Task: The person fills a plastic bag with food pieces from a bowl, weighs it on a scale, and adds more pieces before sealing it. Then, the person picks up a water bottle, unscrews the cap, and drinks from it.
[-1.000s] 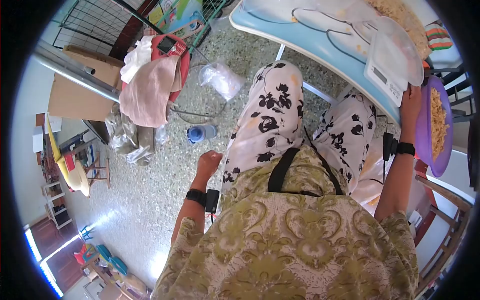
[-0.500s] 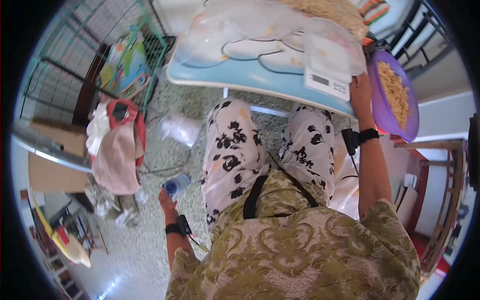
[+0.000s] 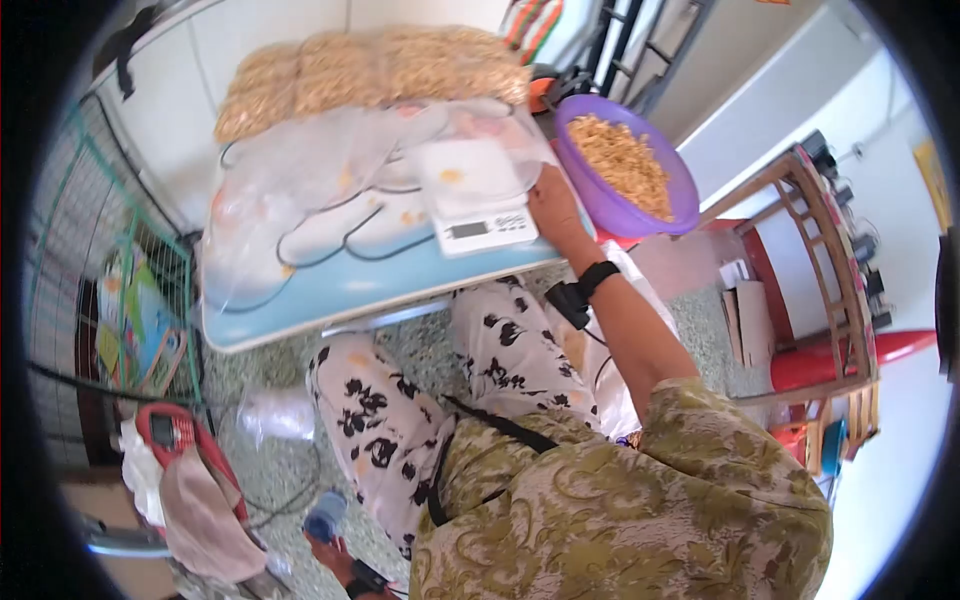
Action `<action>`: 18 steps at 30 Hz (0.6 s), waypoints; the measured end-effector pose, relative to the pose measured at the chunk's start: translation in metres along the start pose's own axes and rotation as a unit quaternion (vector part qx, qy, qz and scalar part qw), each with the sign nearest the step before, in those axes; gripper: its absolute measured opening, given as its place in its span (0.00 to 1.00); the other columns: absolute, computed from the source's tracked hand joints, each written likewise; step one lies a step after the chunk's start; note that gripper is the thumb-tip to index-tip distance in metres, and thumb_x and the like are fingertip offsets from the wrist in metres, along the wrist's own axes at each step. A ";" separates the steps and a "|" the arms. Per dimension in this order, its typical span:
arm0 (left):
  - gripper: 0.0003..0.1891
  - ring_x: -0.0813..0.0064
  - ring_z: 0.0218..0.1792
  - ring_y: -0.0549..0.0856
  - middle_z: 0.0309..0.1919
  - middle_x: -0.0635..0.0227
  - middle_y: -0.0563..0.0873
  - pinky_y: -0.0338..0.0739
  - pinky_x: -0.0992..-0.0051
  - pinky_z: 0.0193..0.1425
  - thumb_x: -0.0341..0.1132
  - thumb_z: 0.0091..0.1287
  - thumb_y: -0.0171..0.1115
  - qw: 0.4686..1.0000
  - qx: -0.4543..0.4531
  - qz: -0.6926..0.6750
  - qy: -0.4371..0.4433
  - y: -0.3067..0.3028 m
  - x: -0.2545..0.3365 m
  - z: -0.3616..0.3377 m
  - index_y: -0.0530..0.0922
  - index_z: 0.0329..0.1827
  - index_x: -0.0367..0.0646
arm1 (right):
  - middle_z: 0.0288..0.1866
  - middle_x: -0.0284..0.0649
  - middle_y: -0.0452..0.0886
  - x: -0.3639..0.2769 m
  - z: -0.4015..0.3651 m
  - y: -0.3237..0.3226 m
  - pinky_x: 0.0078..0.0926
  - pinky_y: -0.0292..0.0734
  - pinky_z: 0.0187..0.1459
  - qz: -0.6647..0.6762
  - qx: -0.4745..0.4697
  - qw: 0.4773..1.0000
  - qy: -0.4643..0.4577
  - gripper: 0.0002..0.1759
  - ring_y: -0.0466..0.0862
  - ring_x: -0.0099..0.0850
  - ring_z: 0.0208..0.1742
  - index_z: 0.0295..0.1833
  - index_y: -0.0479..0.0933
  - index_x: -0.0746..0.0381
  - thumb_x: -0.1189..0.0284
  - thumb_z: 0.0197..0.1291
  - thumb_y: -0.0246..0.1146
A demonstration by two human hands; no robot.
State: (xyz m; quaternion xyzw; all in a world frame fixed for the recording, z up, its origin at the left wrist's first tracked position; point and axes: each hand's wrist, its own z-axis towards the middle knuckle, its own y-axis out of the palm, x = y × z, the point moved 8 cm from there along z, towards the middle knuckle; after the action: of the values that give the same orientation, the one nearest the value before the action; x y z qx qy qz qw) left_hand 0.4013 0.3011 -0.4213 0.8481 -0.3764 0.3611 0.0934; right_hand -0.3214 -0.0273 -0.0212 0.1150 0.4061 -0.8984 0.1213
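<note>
Beside the white digital scale (image 3: 470,225) on the low table, my right hand (image 3: 558,205) is closed at the rim of a clear, round plastic bowl (image 3: 512,165). The bowl overlaps the scale's far right side, and my fingertips are partly hidden. Low at the left, my left hand (image 3: 328,558) is closed around the near end of a clear bluish plastic bottle (image 3: 325,515) close to the floor. A purple basin (image 3: 688,205) of light brown dried pieces (image 3: 620,165) stands just right of my right hand.
Filled clear bags (image 3: 370,70) line the back of the light blue table (image 3: 270,325), with loose plastic bags (image 3: 300,185) before them. A green wire cage (image 3: 60,290) stands left. A red stool with a cloth (image 3: 205,515) and telephone is lower left. A wooden rack (image 3: 835,270) is right.
My view has turned right and up, so the table and basin appear further left and more bags show. My right hand stays beside the scale; my left hand stays at the bottle.
</note>
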 end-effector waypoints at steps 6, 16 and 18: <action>0.36 0.70 0.28 0.79 0.44 0.63 0.80 0.76 0.75 0.31 0.58 0.65 0.62 0.994 -0.024 0.011 0.104 -0.010 -0.007 0.047 0.62 0.77 0.75 | 0.49 0.52 0.81 -0.003 0.003 -0.002 0.46 0.73 0.58 0.034 -0.030 0.999 0.030 0.14 0.77 0.54 0.55 0.51 0.79 0.65 0.80 0.59 0.57; 0.27 0.75 0.19 0.73 0.25 0.72 0.76 0.68 0.75 0.19 0.50 0.70 0.57 0.980 -0.084 -0.028 0.177 -0.004 -0.003 0.060 0.68 0.74 0.69 | 0.51 0.52 0.81 0.000 0.001 0.002 0.44 0.74 0.59 0.021 -0.033 0.999 0.036 0.16 0.77 0.52 0.56 0.52 0.79 0.65 0.81 0.58 0.57; 0.26 0.75 0.20 0.73 0.25 0.72 0.76 0.68 0.75 0.19 0.50 0.70 0.58 0.980 -0.061 -0.018 0.188 -0.011 -0.001 0.061 0.69 0.72 0.67 | 0.50 0.51 0.81 -0.003 0.001 -0.001 0.44 0.74 0.58 0.031 -0.029 0.998 0.041 0.15 0.77 0.53 0.55 0.52 0.79 0.64 0.81 0.59 0.58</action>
State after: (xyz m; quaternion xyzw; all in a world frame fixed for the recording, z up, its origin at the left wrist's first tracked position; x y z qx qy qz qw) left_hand 0.4415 0.2826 -0.4645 0.7644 -0.3582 0.4885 0.2207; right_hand -0.3192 -0.0270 -0.0196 0.1610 0.4329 -0.8766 0.1351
